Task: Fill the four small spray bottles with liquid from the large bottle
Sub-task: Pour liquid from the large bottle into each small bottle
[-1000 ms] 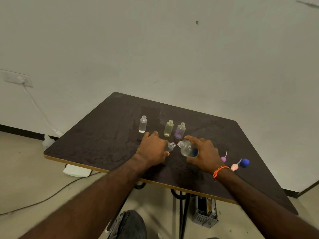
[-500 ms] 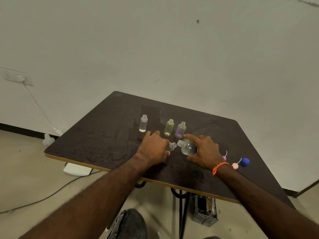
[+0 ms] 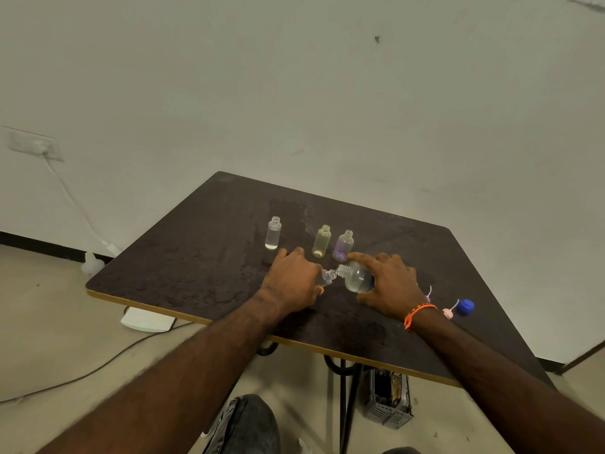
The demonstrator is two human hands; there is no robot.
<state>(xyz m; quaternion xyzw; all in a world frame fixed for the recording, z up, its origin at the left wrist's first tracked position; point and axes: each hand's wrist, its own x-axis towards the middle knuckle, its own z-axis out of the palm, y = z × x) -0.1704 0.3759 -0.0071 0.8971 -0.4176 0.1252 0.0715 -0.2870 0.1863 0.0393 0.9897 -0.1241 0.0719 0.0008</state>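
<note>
— What's nearest you?

— My two hands, low on the table (image 3: 196,276). My left hand (image 3: 291,283) curls round a small clear bottle (image 3: 327,277), tilted, its open neck pointing to 3 o'clock. My right hand (image 3: 389,283) grips the large bottle (image 3: 357,278), tipped over so its mouth points to 9 o'clock and meets the small neck.

— Is liquid running?

— I can't tell; the large bottle looks clear, with something blue at its far end under my palm.

— And off to the side?

— At 3 o'clock of my right wrist, past the orange band (image 3: 417,314), lie a pink cap (image 3: 448,312) and a blue cap (image 3: 465,307), close together.

— Farther out?

— At 12 o'clock of my hands, three small bottles stand upright and uncapped: purple (image 3: 343,246) just beyond my right forefinger, yellow (image 3: 321,242) beside it, and clear (image 3: 273,233) apart at 11 o'clock.
</note>
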